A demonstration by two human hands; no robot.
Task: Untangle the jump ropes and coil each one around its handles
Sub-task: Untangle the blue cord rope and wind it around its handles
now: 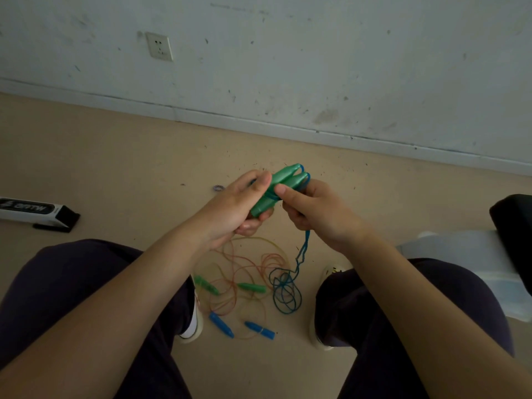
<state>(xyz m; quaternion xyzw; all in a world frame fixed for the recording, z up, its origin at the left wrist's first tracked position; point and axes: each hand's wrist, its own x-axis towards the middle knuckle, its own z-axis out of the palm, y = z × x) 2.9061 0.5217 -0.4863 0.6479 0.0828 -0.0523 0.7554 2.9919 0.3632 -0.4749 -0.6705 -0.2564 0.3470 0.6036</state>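
Left hand [236,203] grips green handles [276,187]; right hand [313,211] pinches blue rope [305,249] (apparently).

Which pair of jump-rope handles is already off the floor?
The teal-green plastic handles with the blue cord, gripped together in both hands. The small green handles and blue handles lie on the floor.

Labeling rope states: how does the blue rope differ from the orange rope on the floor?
The blue rope runs up to the paired green handles held by the left hand, with the right hand pinching it there; the orange rope lies wholly on the floor, untouched. Blue is partly wound round its handles; orange is loose. Blue's slack sits in small loops; orange sprawls wide. Both have slack on the floor.
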